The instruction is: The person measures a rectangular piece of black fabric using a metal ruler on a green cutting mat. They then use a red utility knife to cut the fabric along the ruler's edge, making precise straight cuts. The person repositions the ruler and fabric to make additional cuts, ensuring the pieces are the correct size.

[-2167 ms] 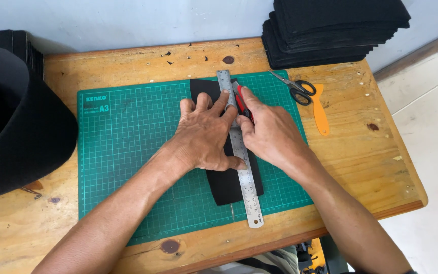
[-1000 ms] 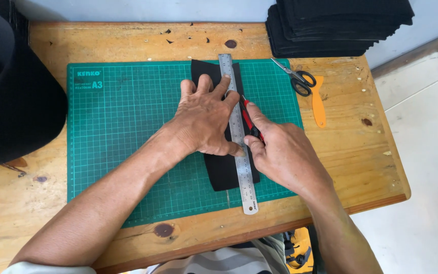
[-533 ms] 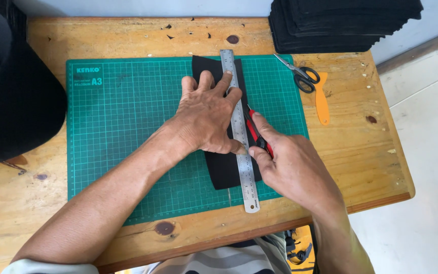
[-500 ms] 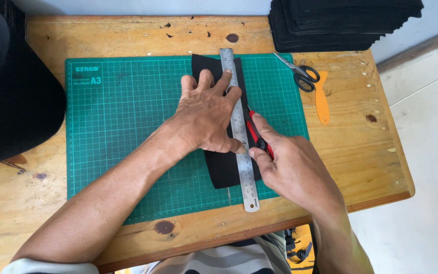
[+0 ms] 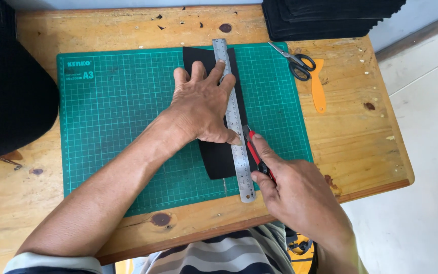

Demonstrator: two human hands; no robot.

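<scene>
Far out to the side of the left hand (image 5: pixel 201 104), a large black mass (image 5: pixel 11 96) covers the edge of the wooden surface (image 5: pixel 128 25). A green cutting mat (image 5: pixel 117 116) lies under both hands. The left hand is spread flat, fingers wide, palm down on a black strip (image 5: pixel 219 157) of material that runs lengthwise on the mat; part of the strip shows beyond the fingertips and part below the heel of the hand. The fingertips and thumb of that hand also press on a steel ruler (image 5: pixel 234 122), which lies along the strip's edge just beside the hand, touching it.

Right against the ruler's other edge, just beside the left thumb, sits the tip of a red and black knife (image 5: pixel 256 155). The right hand (image 5: pixel 300 198) is closed around that knife, forefinger stretched along its back, the hand itself lying nearer the person than the left hand and close to the ruler's lower end.

Beyond the right hand, well apart from it, a pair of black-handled scissors (image 5: pixel 295 58) rests on the surface beside an orange tool (image 5: pixel 319 89). Farther still, at the far corner, stands a stack of black sheets (image 5: pixel 330 18).
</scene>
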